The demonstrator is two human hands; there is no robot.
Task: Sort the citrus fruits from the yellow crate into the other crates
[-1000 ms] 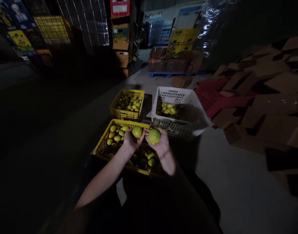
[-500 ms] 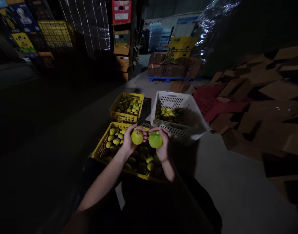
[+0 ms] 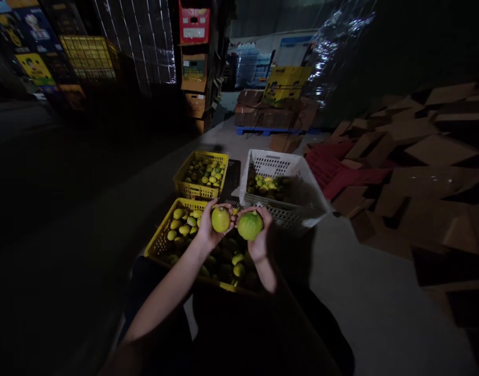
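Note:
My left hand [image 3: 208, 233] is wrapped round a yellow lemon [image 3: 221, 219], its blossom or stem end turned upward. Beside it, my right hand [image 3: 261, 244] grips a greener, ribbed lemon [image 3: 249, 226]. Both hands are close together over the near yellow crate [image 3: 155, 241], which holds many yellow-green lemons [image 3: 185, 229]. My forearms and their shadow cover part of that crate. Behind it stands a second yellow crate [image 3: 179, 189] of lemons. To its right, a white crate [image 3: 298, 209] holds a smaller heap of lemons [image 3: 267, 184].
Flattened cardboard boxes [image 3: 439, 193] and a red crate [image 3: 333, 168] lie in a pile at the right. Farther back, boxes rest on a blue pallet [image 3: 266, 130]. Stacked cartons [image 3: 194, 68] rise behind the crates, and a tall yellow crate [image 3: 88, 57] sits at the far left.
The lemon in my right hand has turned, now showing its ribbed side and a greener top. The left lemon has tilted slightly. The whole view has shifted a little.

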